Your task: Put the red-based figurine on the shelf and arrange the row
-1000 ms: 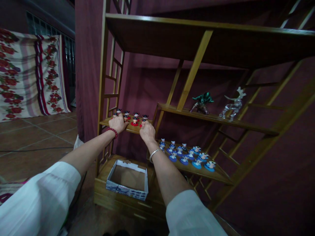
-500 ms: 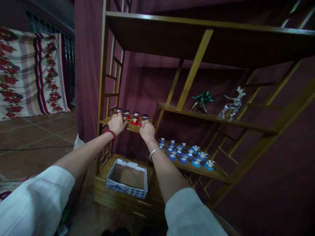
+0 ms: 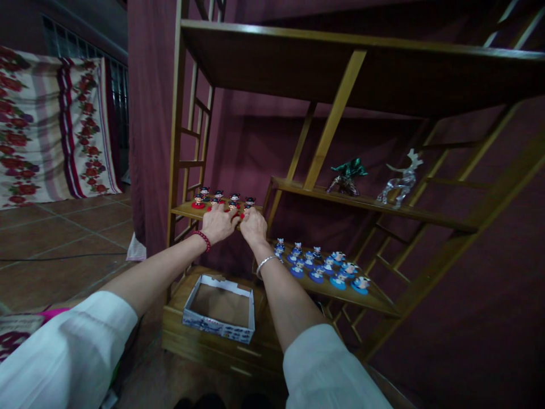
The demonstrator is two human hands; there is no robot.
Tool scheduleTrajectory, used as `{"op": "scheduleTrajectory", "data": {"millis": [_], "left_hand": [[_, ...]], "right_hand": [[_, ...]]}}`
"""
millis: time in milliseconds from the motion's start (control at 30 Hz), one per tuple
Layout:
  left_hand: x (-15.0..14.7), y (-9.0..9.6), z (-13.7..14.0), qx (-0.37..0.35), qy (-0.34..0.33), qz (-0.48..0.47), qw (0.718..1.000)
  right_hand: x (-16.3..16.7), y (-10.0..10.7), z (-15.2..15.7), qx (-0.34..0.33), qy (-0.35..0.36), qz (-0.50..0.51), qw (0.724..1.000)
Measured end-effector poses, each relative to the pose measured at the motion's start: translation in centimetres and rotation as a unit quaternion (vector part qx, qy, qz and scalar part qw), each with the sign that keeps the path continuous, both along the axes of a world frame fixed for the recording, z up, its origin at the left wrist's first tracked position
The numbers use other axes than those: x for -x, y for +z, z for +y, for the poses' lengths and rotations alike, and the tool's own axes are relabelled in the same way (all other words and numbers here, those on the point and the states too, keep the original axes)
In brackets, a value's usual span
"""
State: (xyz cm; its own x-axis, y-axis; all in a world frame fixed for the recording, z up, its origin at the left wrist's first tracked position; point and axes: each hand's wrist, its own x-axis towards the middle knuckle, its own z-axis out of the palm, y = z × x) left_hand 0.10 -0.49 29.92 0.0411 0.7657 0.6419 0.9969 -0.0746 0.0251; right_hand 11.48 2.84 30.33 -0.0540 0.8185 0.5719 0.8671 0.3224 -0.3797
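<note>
In the head view, the left hand [image 3: 220, 223] is sliding right along the small left shelf [image 3: 187, 209] of the wooden rack [image 3: 332, 128]. A second ago it was resting near the shelf's left end, covering the figurines there; now it is lying almost against the right hand [image 3: 254, 225], and a red-based figurine [image 3: 198, 200] is showing again at the far left where that hand was. The right hand is staying close to where it was, at the near right corner of the same shelf.

Both hands are meeting over the red-based figurines [image 3: 232, 202] in the middle of the row. The left hand's fingers [image 3: 230, 215] are stretching forward, fairly flat, touching or just reaching the near figurines; the right hand's fingers are curling down at the shelf edge. I cannot tell whether either hand is actually gripping a figurine, since the backs of the hands are hiding the fingertips.

Judging from this shift, the work is moving from the left end of the row to its centre, with the left-end piece now standing alone.

On the lower right shelf, the blue-based figurines [image 3: 323, 267] are standing untouched. Below, an open cardboard box [image 3: 219, 309] is sitting empty, near the person. On the upper right shelf a green figure [image 3: 347, 176] and a clear glass deer [image 3: 400, 180] are standing well apart from the hands.
</note>
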Motion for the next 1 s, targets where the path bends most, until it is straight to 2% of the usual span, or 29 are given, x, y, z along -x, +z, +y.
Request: {"op": "scheduleTrajectory", "data": {"millis": [233,433,733,833,1000], "left_hand": [[-0.1,1.5,0.8,0.100,-0.003,0.023,0.995],[-0.3,2.5,1.1,0.157,-0.008,0.030,0.987],[-0.2,2.4,0.9,0.137,-0.003,0.019,0.990],[-0.2,2.4,1.0,0.139,0.000,0.013,0.990],[-0.3,2.4,1.4,0.143,0.001,0.004,0.990]], "right_hand": [[0.0,-0.1,0.2,-0.004,0.003,0.006,1.000],[0.0,0.2,-0.2,0.007,0.000,0.000,1.000],[0.0,0.1,-0.1,0.005,0.001,0.012,1.000],[0.2,0.2,-0.1,-0.011,-0.021,0.040,0.999],[0.6,1.0,-0.2,0.046,-0.065,0.085,0.993]]}}
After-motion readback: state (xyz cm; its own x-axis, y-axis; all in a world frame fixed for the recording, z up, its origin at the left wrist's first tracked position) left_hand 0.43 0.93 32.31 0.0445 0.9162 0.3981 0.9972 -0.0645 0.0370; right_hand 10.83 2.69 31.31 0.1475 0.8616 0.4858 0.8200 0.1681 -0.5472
